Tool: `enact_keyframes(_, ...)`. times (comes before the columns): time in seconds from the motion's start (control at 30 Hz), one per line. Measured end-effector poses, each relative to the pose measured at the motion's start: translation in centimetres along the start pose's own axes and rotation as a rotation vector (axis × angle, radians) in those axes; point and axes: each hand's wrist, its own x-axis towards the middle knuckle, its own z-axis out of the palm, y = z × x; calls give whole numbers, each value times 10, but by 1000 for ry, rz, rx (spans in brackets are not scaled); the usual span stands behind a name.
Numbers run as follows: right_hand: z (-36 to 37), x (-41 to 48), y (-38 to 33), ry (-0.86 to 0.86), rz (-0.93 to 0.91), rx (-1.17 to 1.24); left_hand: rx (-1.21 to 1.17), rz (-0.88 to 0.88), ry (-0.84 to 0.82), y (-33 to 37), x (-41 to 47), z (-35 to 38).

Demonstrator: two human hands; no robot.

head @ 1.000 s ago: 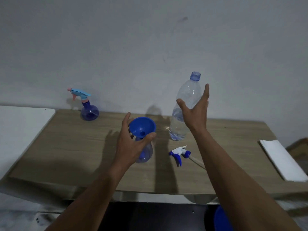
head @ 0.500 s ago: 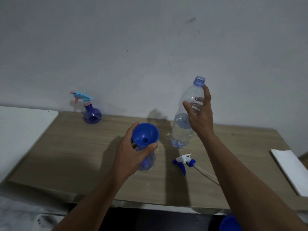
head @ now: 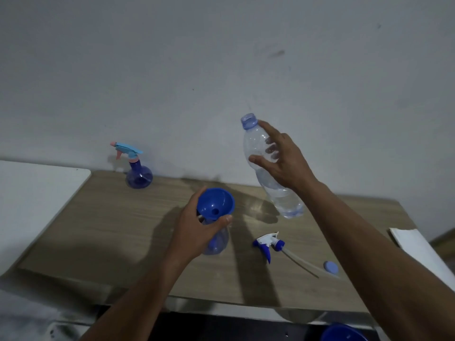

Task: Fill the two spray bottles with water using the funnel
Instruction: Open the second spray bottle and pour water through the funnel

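One wooden table (head: 110,230) stands against grey wall (head: 172,70)

Left hand (head: 194,232) grips the spray bottle (head: 216,244); raised right hand (head: 285,163) curls its fingers (head: 267,130) round the water bottle (head: 280,198).

Plain room: bare wall (head: 172,70), wooden table (head: 110,230).

Clearance beside the hands
Open table (head: 110,230) left of the left hand (head: 197,232); loose sprayer head (head: 269,242) on its right, under the right hand (head: 285,163).
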Motion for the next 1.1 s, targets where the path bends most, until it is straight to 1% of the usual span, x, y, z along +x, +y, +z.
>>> enact_keyframes(0.23,-13,-11,-33,-403,-81,-228,32,30,-11,3,-2,-3)
enact_keyframes(0.33,-12,-18,-36,-505,-78,-324,44,29,-10,2,-1,-4)
enact_keyframes(0.8,-13,-44,-43,-670,-35,-556,96,39,-23,5,-2,-6)
enact_keyframes(1.1,-22,-52,-46,-684,-36,-637,117,24,-32,15,-4,-7)
